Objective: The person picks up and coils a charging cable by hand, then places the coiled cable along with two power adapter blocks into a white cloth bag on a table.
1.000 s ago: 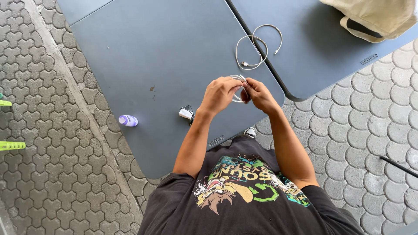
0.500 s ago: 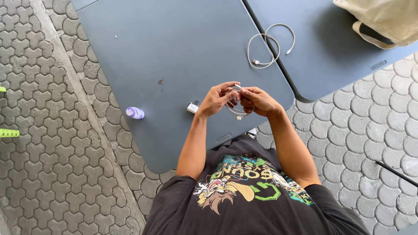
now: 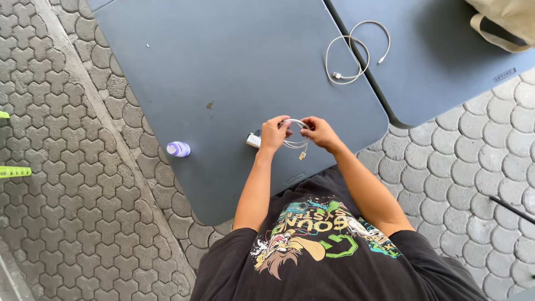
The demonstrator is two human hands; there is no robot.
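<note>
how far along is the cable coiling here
About halfway, by the look of it. In hand: both the left hand and right hand hold a white cable wound into a small loop over the near grey table, one connector end dangling below. Not yet fastened, as far as can be seen. Left: a second white cable lies loosely looped and untouched near the table's far edge.
</note>
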